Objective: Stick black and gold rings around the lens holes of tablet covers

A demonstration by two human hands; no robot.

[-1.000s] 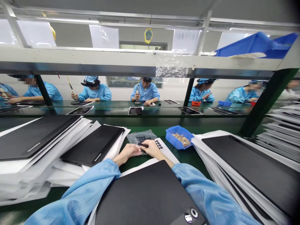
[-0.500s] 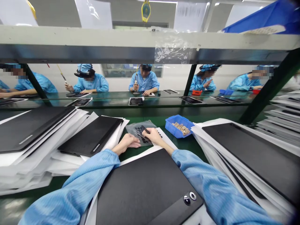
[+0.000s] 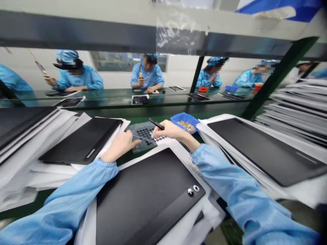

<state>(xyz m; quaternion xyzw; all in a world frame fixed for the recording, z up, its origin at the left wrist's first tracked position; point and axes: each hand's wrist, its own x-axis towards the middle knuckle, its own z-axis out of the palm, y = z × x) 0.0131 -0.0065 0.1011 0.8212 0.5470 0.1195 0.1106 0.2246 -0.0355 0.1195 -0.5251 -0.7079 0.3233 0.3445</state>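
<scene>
My right hand (image 3: pixel 170 130) is closed around a slim black pen-like tool (image 3: pixel 156 123), its back end pointing up and left; its working tip is hidden by my fingers. Under that hand lies a sheet of round black stickers (image 3: pixel 145 133), partly over a clear plastic bag (image 3: pixel 139 147). At the bag's left edge, my left hand (image 3: pixel 121 144) has its fingers curled and thumb stretched right, seemingly pinching the film. Nearer to me, a black tablet (image 3: pixel 145 197) with two round camera lenses (image 3: pixel 193 190) lies back up on white sheets between my forearms.
A blue bin (image 3: pixel 176 119) of small tan parts stands behind my right hand. Stacked tablets with white sheets rise at left (image 3: pixel 79 143) and right (image 3: pixel 263 146). A shelf (image 3: pixel 102 30) spans overhead, on a green post (image 3: pixel 278 78). Co-workers (image 3: pixel 147 76) sit opposite.
The view has tilted down and shifted right. My left hand has drawn back left from the stickers, its thumb now apart. My right hand has lifted slightly with the pen-like tool, exposing more stickers.
</scene>
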